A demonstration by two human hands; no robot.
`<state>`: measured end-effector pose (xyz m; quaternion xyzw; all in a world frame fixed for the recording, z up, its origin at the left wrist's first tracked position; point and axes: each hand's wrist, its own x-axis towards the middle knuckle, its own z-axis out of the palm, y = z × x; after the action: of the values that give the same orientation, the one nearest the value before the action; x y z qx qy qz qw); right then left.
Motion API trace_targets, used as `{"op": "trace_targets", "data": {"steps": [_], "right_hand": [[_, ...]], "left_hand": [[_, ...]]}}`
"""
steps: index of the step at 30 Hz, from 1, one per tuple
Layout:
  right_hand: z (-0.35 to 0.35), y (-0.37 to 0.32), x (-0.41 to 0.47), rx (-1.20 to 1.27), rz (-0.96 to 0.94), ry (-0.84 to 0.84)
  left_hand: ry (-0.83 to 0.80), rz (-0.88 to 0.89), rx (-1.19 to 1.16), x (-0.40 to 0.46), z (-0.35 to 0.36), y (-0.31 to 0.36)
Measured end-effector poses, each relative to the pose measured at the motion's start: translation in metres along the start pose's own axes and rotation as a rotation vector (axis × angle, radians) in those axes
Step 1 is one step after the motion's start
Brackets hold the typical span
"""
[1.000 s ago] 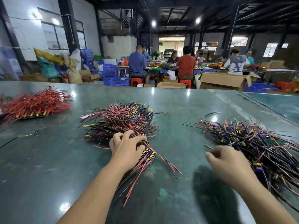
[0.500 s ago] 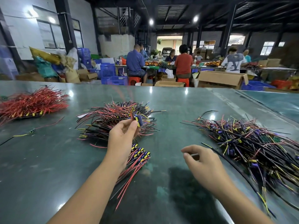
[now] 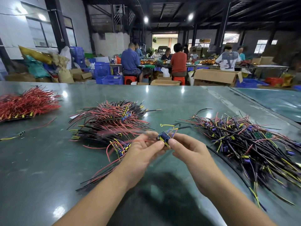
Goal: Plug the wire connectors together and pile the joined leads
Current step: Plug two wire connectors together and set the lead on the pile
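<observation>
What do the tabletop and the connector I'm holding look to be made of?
Table: probably a smooth green mat or coated sheet; glossy, it mirrors the ceiling lamps. Connector between the hands: likely moulded plastic, blue and yellow, though blurred.

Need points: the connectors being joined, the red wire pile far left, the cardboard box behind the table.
connectors [image 3: 164, 138]: head view, on the blue-and-yellow housing pinched between both hands.
red wire pile [image 3: 27, 104]: head view, middle of the red strands.
cardboard box [image 3: 215, 78]: head view, on its open front flap.
</observation>
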<state>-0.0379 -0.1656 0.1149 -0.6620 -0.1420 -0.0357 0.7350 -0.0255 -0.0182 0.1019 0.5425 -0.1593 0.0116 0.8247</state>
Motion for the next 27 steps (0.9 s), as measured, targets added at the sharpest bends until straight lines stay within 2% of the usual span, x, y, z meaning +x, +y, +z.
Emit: {"op": "trace_targets", "data": {"steps": [3, 5, 8, 11, 14, 20, 27], "right_hand": [[-0.002, 0.002, 0.001, 0.01, -0.041, 0.011], [-0.004, 0.003, 0.001, -0.046, -0.045, -0.017], [-0.005, 0.004, 0.002, -0.168, -0.079, -0.032], [-0.004, 0.004, 0.001, -0.211, -0.094, -0.021], [-0.005, 0.003, 0.001, -0.177, -0.047, -0.019], [-0.012, -0.001, 0.0, -0.107, 0.067, -0.068], [-0.018, -0.004, 0.0, -0.076, 0.064, -0.162]], "left_hand": [[-0.065, -0.018, 0.318, -0.004, -0.003, -0.001], [-0.048, -0.009, 0.388, -0.004, -0.004, 0.0], [0.03, 0.054, 0.369, -0.001, -0.006, 0.0], [0.006, 0.041, 0.342, 0.001, -0.009, 0.0], [-0.007, 0.009, 0.285, 0.001, -0.011, 0.0], [-0.072, -0.012, 0.339, -0.001, -0.012, -0.001], [-0.176, -0.036, 0.292, -0.003, -0.014, 0.005]]}}
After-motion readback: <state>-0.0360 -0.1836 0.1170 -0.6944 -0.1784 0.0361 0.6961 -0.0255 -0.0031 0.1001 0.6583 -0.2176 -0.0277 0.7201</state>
